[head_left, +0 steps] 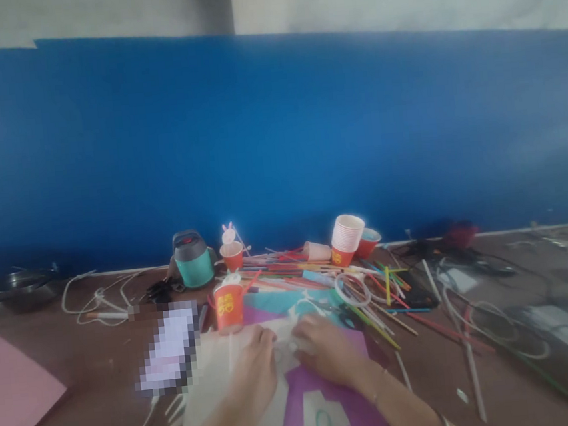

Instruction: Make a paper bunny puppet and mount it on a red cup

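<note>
My left hand (256, 364) rests over a large pale sheet of paper (210, 387), its fingers curled together; what they hold, if anything, is hidden. Close to its right, my right hand (325, 351) is closed at the fingertips on a small white piece (293, 347), which is blurred and looks like paper. Beneath both hands lies purple paper (294, 399), with a white cut-out (326, 413) bearing a green loop. Just beyond my left hand stands a red paper cup (229, 305) with yellow markings and something white in its top.
Behind are a teal container (193, 262), a red cup with a bunny figure (231, 253), stacked paper cups (347, 237) and many coloured sticks (279, 270). A tape roll (352, 290) lies right. Left are a blurred-out phone (171, 348), white cables (96, 298) and pink paper (15, 399).
</note>
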A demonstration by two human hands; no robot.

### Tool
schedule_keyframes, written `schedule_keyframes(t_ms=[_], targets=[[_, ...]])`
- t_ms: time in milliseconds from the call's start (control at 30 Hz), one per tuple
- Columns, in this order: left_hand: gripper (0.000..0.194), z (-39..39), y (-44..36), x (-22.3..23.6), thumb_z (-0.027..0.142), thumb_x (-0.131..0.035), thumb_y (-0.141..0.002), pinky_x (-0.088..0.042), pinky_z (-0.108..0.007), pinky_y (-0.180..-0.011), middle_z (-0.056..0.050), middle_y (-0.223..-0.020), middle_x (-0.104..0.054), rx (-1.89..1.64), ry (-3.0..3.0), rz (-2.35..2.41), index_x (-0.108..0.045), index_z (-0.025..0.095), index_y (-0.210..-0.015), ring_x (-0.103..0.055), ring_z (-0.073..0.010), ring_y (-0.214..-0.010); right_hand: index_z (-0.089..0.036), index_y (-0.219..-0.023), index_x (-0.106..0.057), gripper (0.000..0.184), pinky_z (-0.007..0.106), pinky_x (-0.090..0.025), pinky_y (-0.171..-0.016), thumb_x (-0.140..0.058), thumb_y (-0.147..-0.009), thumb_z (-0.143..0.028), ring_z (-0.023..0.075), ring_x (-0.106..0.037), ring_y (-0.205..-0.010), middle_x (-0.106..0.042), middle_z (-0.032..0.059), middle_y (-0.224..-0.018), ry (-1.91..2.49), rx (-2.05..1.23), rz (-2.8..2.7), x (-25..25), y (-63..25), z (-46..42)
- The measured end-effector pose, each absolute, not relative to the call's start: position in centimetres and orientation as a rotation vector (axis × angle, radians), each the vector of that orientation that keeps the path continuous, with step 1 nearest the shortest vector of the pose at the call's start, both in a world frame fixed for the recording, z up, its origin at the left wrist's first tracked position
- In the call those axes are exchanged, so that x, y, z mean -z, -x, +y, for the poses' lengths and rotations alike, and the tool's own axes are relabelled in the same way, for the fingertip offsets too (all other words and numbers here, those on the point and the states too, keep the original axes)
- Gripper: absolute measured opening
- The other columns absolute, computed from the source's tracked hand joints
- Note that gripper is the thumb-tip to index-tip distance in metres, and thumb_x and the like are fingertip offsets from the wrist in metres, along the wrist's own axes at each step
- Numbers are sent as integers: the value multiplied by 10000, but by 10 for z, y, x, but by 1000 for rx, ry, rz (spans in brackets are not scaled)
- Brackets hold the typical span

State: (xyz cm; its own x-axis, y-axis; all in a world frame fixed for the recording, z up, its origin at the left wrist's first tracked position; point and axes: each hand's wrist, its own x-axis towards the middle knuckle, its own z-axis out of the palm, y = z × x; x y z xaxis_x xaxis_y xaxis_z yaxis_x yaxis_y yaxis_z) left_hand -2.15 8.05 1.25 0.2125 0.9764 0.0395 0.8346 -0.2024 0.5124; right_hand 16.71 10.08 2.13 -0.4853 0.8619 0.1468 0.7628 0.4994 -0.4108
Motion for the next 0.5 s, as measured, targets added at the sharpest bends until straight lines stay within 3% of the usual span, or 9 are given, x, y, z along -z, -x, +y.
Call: schedule_keyframes(t_ms=[233, 500], targets=[[187, 78, 19, -12, 107, -414, -864, -425, -346, -788, -81, -963, -612, -444, -2240, 1665, -579, 189, -897, -578, -232, -922, -213, -862, -640, 63, 288, -442, -812, -584, -834, -211, 186, -569, -906, -626, 32, -921, 1373, -394, -2418, -33, -161, 91], [285, 77, 6, 1, 68, -351, -903, -414, -343, -809, -75, -950, -621, -421, -2343, 1544, -615, 171, -870, -558, -219, -904, -212, -847, -619, 92, 300, -433, -762, -569, -874, -283, 195, -570, -888, -627, 27, -891, 1387, -339, -2370, -12, -162, 97]])
